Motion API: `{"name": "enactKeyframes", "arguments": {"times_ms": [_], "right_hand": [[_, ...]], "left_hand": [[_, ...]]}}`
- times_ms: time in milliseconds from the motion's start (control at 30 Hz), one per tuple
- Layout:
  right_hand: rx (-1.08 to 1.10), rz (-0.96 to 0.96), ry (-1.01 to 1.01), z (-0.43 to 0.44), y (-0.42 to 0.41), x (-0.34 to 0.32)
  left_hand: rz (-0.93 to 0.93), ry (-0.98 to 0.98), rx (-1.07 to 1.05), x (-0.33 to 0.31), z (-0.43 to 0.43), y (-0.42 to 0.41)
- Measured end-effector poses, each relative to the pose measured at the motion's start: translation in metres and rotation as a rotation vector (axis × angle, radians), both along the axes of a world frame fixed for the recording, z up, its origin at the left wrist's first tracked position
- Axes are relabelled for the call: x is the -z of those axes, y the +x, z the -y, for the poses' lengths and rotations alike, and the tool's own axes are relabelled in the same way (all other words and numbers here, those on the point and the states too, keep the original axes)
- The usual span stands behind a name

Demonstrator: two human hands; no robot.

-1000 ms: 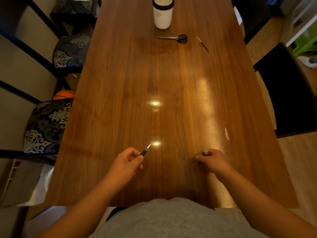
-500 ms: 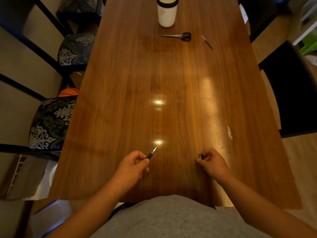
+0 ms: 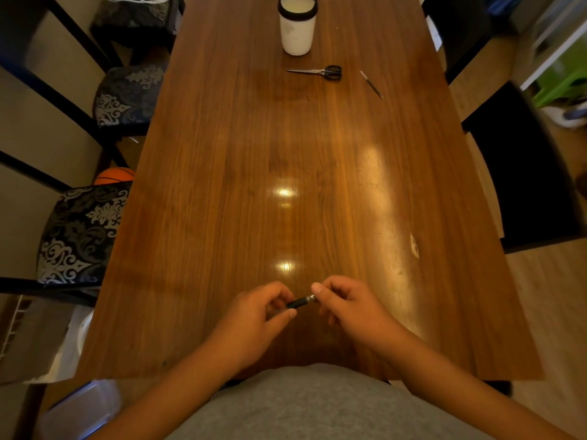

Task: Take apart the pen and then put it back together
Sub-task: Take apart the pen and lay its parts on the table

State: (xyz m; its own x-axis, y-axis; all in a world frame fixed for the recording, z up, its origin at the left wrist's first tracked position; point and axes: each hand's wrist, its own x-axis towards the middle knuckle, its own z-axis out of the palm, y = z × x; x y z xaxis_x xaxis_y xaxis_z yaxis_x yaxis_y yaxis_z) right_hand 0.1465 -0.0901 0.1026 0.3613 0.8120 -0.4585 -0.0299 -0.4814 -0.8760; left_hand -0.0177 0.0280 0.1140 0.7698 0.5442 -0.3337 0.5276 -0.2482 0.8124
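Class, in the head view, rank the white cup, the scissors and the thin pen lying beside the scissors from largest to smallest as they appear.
1. white cup
2. scissors
3. thin pen, slimmest and slightly shorter than the scissors

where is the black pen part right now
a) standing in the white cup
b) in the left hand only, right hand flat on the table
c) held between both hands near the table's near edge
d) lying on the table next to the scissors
c: the black pen part spans the gap between the left hand and right hand, whose fingertips pinch its two ends.
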Motion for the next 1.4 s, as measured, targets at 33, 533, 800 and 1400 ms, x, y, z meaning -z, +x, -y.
{"name": "enactKeyframes", "arguments": {"times_ms": [33,533,800,1400], "right_hand": [[-0.023,0.008,0.008,-0.001,0.0,-0.002],[-0.155,0.15,0.105,-0.009,0.002,-0.027],[-0.211,0.143,0.183,-0.014,0.011,-0.038],[-0.229,0.219,0.073,-0.014,0.011,-0.039]], "left_hand": [[0.01,0.042,0.026,-0.002,0.0,0.0],[0.062,-0.178,0.04,-0.014,-0.01,-0.006],[0.065,-0.305,0.05,-0.014,-0.02,-0.005],[0.058,-0.123,0.011,-0.009,-0.019,-0.009]]}}
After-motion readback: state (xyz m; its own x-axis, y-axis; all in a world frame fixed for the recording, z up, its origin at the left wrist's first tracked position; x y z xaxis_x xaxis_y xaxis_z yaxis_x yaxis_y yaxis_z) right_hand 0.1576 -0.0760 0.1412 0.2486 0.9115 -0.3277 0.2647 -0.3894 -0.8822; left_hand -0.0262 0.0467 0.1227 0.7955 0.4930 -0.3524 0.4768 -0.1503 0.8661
